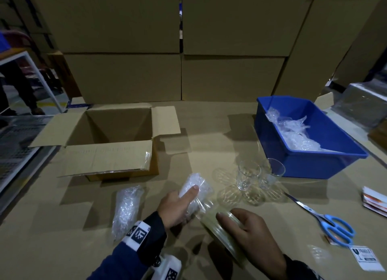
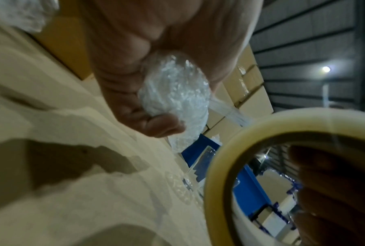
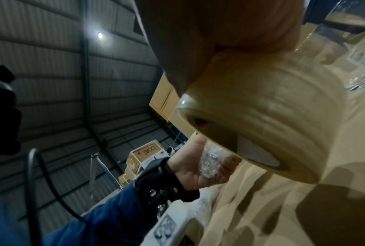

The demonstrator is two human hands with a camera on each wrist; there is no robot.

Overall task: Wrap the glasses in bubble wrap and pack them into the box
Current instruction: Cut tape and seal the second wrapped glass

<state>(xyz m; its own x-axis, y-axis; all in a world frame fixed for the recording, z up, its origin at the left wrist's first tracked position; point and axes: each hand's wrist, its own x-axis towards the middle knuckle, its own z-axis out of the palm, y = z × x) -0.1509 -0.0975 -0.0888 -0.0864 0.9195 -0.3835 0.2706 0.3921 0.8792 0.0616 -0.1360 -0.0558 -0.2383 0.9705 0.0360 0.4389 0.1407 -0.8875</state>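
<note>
The left hand and bubble wrap hide the glass inside. The sticker print is too small to read. The box floor is out of sight.

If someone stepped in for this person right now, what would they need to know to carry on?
Left hand grips a glass bundled in bubble wrap. Right hand holds the tape roll, with a strip running to that bundle.
Done: one wrapped bundle lies on the table, left of the hands.
Left: two bare glasses stand near the blue bin, which holds spare wrap. The open box shows nothing inside from here. Scissors lie to the right.
Next, probably: finish taping, wrap the remaining two, pack everything.
</note>
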